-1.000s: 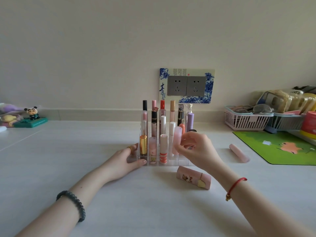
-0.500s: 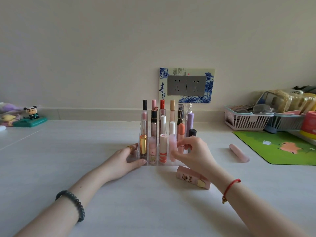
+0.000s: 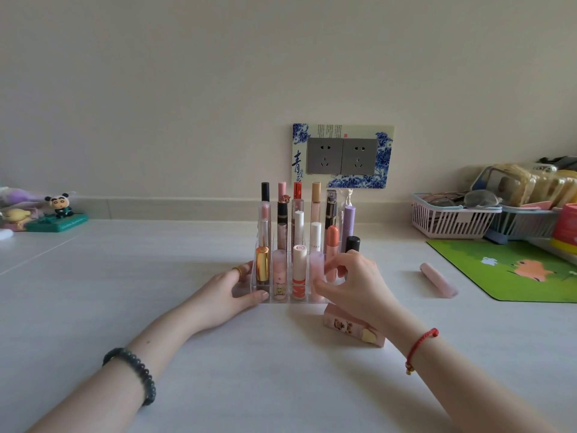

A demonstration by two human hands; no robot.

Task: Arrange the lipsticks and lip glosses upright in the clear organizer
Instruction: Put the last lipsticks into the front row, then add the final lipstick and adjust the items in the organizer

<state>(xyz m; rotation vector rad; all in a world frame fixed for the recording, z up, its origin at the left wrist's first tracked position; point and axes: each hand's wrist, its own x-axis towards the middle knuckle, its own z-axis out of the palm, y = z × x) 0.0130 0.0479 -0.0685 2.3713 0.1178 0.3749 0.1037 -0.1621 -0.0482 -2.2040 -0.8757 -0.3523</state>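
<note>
Head view: left hand point(image 3: 229, 292) rests flat, fingers spread, against the organizer point(image 3: 259, 270); right hand point(image 3: 351, 284) pinches a pink tube point(image 3: 317, 270) upright in its front row.

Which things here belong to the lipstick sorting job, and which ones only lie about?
Job: clear organizer, pale pink tube under the right hand, left hand, loose pink tube, pink box.

Lying about: green mat, baskets, panda figure.
</note>
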